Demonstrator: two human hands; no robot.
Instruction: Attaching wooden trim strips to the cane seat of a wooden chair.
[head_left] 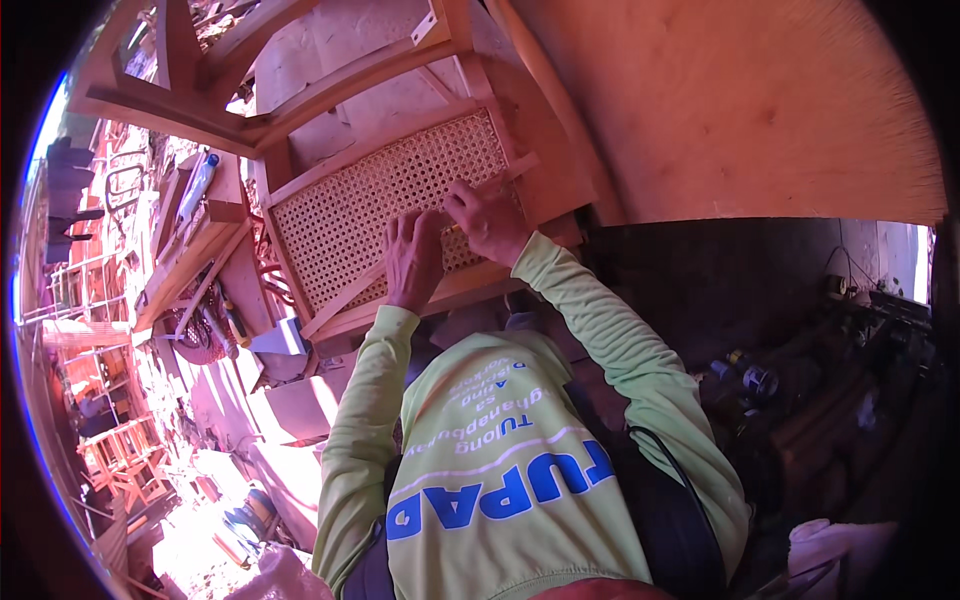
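A woven cane panel sits in the wooden frame of a chair in front of me. Slantwise over the cane lies a thin wooden strip, its middle covered by my hands. My left hand is closed on the strip, its fingers bent over the wood. Close beside it, a little farther and to the right, my right hand is closed too, its fingertips pinched together at the strip. Whether anything small is between the two hands, I cannot make out.
A large plywood sheet stands at the upper right. Left of the chair are wooden pieces, a blue-and-white tube and a yellow-and-black handled tool. A small wooden frame is farther left. Dark clutter fills the right.
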